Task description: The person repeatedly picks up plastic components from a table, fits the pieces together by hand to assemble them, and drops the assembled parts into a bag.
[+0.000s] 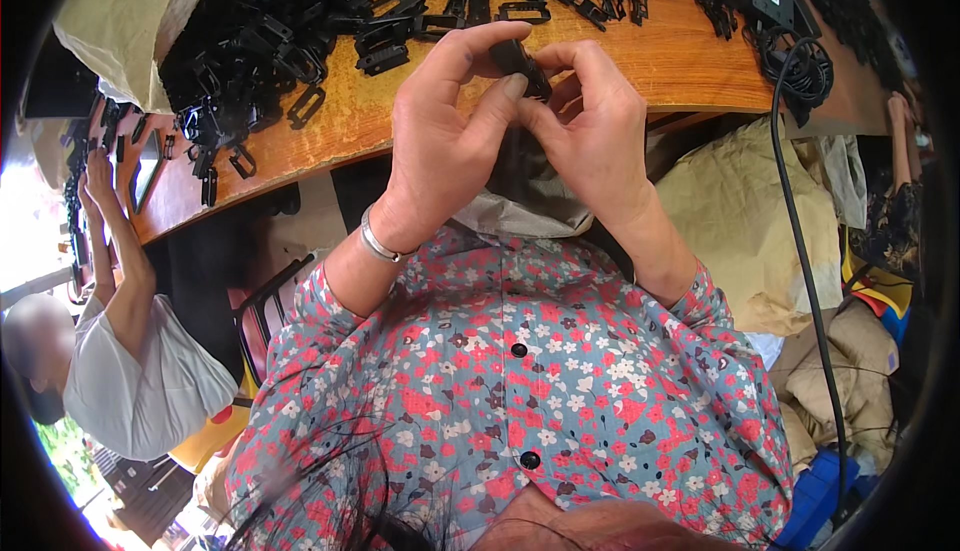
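Black part [522,59] between left fingers [492,109] and right fingers [577,55]

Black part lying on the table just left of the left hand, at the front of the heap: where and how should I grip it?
The black part is probably best pinched across its narrow width, coming from the near side: it lies lengthwise left to right, bare table in front, the heap crowding behind. The left hand is nearest but holds another part with the right hand.
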Motion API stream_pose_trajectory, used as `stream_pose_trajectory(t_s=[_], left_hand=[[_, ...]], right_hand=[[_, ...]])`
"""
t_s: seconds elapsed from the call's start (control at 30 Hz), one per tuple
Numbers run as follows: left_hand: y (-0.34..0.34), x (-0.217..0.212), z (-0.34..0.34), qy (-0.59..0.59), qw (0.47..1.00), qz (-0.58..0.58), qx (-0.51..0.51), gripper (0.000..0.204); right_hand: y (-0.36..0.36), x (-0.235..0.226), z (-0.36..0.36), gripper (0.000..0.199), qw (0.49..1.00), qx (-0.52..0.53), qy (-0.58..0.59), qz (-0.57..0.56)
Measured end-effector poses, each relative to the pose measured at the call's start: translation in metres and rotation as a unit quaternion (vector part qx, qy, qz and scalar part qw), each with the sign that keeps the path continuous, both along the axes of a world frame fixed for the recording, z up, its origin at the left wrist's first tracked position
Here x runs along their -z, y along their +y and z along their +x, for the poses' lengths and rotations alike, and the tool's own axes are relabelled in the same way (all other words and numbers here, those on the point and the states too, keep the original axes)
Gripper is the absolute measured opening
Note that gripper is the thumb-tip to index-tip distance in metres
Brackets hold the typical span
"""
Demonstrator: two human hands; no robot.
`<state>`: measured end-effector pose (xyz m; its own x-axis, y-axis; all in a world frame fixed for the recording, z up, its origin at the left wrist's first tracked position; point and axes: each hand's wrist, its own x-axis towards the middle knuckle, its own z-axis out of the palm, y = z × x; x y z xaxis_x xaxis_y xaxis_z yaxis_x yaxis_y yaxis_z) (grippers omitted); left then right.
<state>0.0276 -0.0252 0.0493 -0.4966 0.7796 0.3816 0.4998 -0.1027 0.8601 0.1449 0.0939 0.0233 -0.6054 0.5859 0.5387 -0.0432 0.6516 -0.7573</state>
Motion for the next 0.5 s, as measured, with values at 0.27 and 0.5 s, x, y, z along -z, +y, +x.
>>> stream_pose_trajectory(t_s=[0.27,0.5], left_hand=[[-0.002,0.000,0.001,-0.072,0.997,0.002,0.026,0.037],[-0.003,-0.005,-0.008,-0.051,0.997,0.056,-0.007,0.029]], right_hand=[[0.004,0.009,0.000,0.040,0.961,-0.145,-0.045,-0.229],[-0.003,-0.010,0.004,0.027,0.935,-0.219,-0.001,-0.279]])
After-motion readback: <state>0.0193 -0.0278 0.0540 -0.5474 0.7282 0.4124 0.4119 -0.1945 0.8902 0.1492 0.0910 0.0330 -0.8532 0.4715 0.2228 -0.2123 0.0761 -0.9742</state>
